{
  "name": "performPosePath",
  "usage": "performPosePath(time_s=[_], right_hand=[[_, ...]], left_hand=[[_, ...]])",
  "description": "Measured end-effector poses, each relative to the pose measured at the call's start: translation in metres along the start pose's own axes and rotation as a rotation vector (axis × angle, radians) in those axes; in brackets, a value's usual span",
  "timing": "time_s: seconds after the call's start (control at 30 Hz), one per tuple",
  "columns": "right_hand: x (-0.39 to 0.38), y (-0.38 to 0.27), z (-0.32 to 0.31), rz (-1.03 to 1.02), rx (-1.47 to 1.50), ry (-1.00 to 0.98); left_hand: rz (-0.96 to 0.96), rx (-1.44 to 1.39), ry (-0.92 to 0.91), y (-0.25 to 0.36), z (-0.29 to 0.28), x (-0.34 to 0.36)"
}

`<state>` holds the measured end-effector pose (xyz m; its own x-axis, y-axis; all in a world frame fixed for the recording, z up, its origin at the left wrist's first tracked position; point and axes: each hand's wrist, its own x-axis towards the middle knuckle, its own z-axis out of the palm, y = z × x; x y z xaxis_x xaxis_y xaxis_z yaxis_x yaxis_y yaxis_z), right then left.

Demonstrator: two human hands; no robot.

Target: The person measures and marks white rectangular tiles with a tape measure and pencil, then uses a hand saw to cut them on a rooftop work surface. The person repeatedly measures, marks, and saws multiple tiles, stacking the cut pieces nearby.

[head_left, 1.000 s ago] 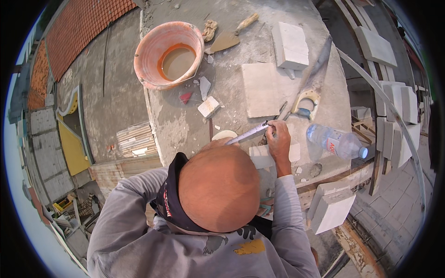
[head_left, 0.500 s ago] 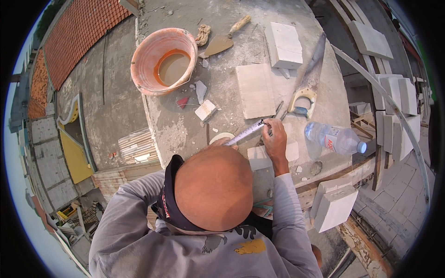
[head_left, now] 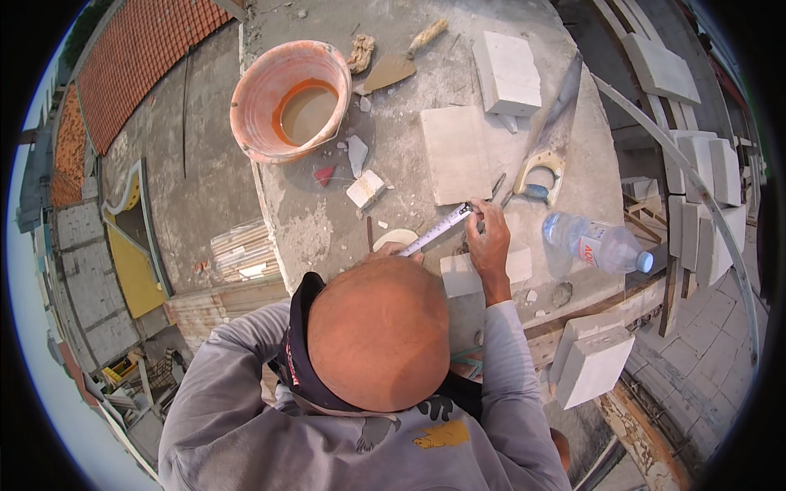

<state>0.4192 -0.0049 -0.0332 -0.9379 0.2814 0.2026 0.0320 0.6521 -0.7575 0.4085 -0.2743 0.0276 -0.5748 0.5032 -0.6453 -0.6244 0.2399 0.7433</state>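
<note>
A white tape measure blade [head_left: 438, 231] is stretched at a slant between my two hands. My right hand [head_left: 489, 237] is closed, its fingertips pinching the dark end of the blade. My left hand [head_left: 393, 254] is mostly hidden by my head; the visible fingers are around the near part of the blade, and the tape's case is out of sight. Under my right wrist lies a flat white block [head_left: 516, 268]. Farther off, just beyond the tape's end, sits a larger flat white block [head_left: 454, 155]. A pale round piece [head_left: 395, 239] shows beside my left hand.
An orange bucket [head_left: 250, 106] holding greyish liquid stands far left, near a trowel [head_left: 389, 74]. A hand saw [head_left: 544, 168], a thick white block [head_left: 508, 74] and a plastic bottle [head_left: 594, 244] are on the right. Block offcuts [head_left: 365, 189] litter the concrete surface. More blocks [head_left: 594, 364] stand at the right edge.
The view has shifted slightly. My right hand, still pinching the tape's end, has moved very little up and to the right; my left hand stays nearly where it was.
</note>
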Motion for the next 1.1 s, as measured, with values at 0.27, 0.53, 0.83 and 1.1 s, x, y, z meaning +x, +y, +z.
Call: performPosePath(time_s=[0.27,0.53,0.83,1.1], right_hand=[[-0.005,0.003,-0.01,0.099,-0.044,-0.059],[-0.001,0.003,-0.013,0.066,-0.061,-0.018],[-0.002,0.005,-0.01,0.075,-0.071,-0.023],[0.001,0.002,-0.013,0.064,-0.061,-0.013]], left_hand=[[-0.011,-0.014,-0.014,0.002,0.004,0.005],[-0.027,-0.026,-0.016,0.006,0.003,0.007],[-0.022,-0.195,0.015,-0.004,0.005,0.01],[0.039,-0.012,0.074,0.004,0.009,0.005]])
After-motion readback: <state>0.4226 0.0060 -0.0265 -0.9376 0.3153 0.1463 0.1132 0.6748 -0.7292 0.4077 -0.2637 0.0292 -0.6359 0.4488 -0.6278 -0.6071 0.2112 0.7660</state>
